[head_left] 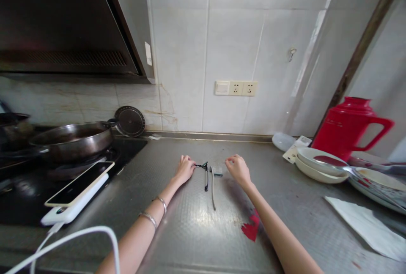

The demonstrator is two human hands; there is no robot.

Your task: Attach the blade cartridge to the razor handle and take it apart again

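Note:
My left hand (pixel 185 169) rests low over the steel counter, fingertips pinched on one end of a thin dark piece (pixel 201 165) with a wider knob-like end. From that end a slim dark strip (pixel 206 181) with a rounded tip runs toward me; whether the two are joined I cannot tell. Just right of it lies a pale, slightly curved strip (pixel 213 191), and a short dark bar (pixel 218 175) touches or lies beside it. My right hand (pixel 238 168) is right of these pieces and apart from them. Its fingers are curled toward the thumb, and anything between them is too small to make out.
On the left, a phone (pixel 80 183) on a white power bank (pixel 74 202) with a cable lies near the stove and steel pan (pixel 74 141). A red thermos jug (pixel 345 128), stacked bowls (pixel 320 166) and white paper (pixel 364 225) are at right. A red patch (pixel 250 228) is by my right forearm.

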